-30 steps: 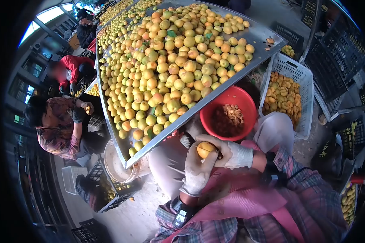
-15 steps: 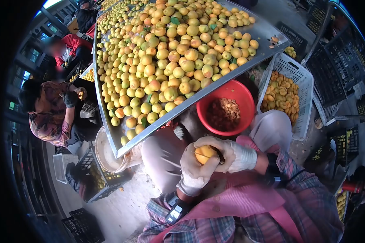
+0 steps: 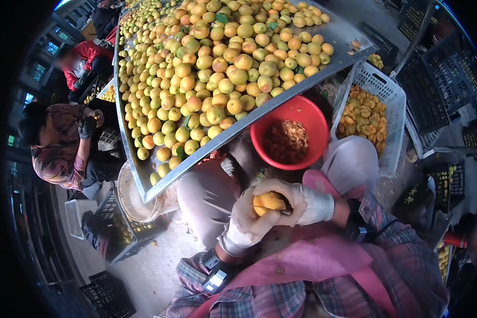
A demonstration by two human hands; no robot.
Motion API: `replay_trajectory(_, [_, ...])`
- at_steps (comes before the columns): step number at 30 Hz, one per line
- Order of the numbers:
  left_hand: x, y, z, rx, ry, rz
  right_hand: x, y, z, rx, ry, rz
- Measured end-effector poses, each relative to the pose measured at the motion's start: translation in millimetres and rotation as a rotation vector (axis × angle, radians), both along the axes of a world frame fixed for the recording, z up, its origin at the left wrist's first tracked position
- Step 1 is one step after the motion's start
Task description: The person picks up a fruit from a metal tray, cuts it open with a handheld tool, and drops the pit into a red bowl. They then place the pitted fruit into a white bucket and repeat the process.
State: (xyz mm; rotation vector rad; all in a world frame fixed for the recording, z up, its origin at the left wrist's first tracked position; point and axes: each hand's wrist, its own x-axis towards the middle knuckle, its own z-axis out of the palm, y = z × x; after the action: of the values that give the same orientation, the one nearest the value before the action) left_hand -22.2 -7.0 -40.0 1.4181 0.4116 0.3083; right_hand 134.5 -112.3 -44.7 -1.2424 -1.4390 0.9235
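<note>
Your left white-gloved hand (image 3: 242, 218) and right white-gloved hand (image 3: 303, 203) clasp one round yellow-orange fruit (image 3: 268, 202) near a round red plastic bowl (image 3: 291, 109).

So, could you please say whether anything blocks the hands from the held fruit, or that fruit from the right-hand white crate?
Both the left hand and right hand touch the fruit, with nothing visible between. Toward the crate, the right knee stands in the direct line in this view, beside the bowl.
</note>
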Motion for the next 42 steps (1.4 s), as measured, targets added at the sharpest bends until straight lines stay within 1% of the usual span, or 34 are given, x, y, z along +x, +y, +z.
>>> replay_trajectory(2, [-2,3,-3,-0.008,-0.006,-0.068,0,-1,-1,-0.014,-0.014,0.022])
replay_trajectory(5, [-4,1,0,-0.044,-0.002,-0.058,-1,-1,-2,-0.044,-0.004,0.037])
replay_trajectory(6, [-1,3,3,-0.045,-0.002,-0.062,-3,-1,-5,-0.033,-0.003,0.0])
replay_trajectory(8, [7,8,8,-0.129,-0.107,-0.206,-5,0,-7,-0.024,-0.002,-0.039])
replay_trajectory(10, [6,6,8,-0.152,-0.091,-0.164,-5,0,-8,-0.104,0.061,-0.067])
replay_trajectory(12, [3,6,6,-0.178,-0.076,-0.12,-2,-1,-6,-0.095,0.046,-0.064])
replay_trajectory(14, [1,10,1,-0.166,-0.013,-0.148,-2,-3,6,-0.266,0.28,-0.024])
replay_trajectory(15, [4,11,8,-0.239,-0.07,-0.183,-2,-4,12,-0.268,0.279,-0.025])
replay_trajectory(17, [0,17,1,-0.225,-0.027,-0.204,-2,-5,21,-0.479,0.476,-0.014])
replay_trajectory(19, [-1,17,-4,-0.207,0.019,-0.227,-2,-3,19,-0.45,0.469,-0.025])
replay_trajectory(21, [0,11,-8,-0.177,-0.017,-0.118,-2,-3,19,-0.419,0.464,-0.041])
replay_trajectory(22, [0,9,-11,-0.176,-0.015,-0.122,-1,-3,20,-0.435,0.439,-0.059])
replay_trajectory(24, [0,6,-17,-0.011,0.034,-0.056,0,-4,19,-0.452,0.415,-0.079])
replay_trajectory(25, [1,5,-20,0.032,0.021,0.014,1,-5,17,-0.501,0.526,-0.094])
replay_trajectory(26, [1,4,-26,0.032,0.02,0.014,2,-5,18,-0.549,0.636,-0.107])
replay_trajectory(28, [3,3,-37,-0.14,0.031,0.248,2,-5,30,-0.541,0.604,-0.132])
replay_trajectory(29, [3,1,-34,-0.087,-0.037,0.181,5,-4,32,-0.512,0.594,-0.173])
replay_trajectory(31, [4,-4,-25,-0.073,-0.034,0.154,16,-2,44,-0.495,0.572,-0.264])
replay_trajectory(33, [5,-3,-20,-0.069,-0.017,0.164,37,-8,39,-0.39,0.701,-0.475])
replay_trajectory(35, [6,-1,-18,-0.158,-0.053,0.231,66,-19,45,-0.229,0.601,-0.696])
replay_trajectory(36, [6,0,-20,-0.157,-0.058,0.233,86,-25,45,-0.232,0.561,-0.832])
replay_trajectory(37, [6,1,-23,-0.189,-0.086,0.229,85,-28,41,-0.142,0.498,-0.786])
replay_trajectory(38, [6,1,-25,-0.22,-0.114,0.225,138,-61,23,-0.195,0.333,-0.894])
replay_trajectory(39, [5,1,-24,-0.222,-0.118,0.226,160,-76,0,-0.037,0.519,-1.007])
replay_trajectory(41, [6,1,-23,-0.301,-0.101,0.198,194,-94,-4,-0.159,0.606,-1.261])
replay_trajectory(42, [7,0,-23,-0.303,-0.104,0.197,199,-101,-5,-0.158,0.601,-1.262])
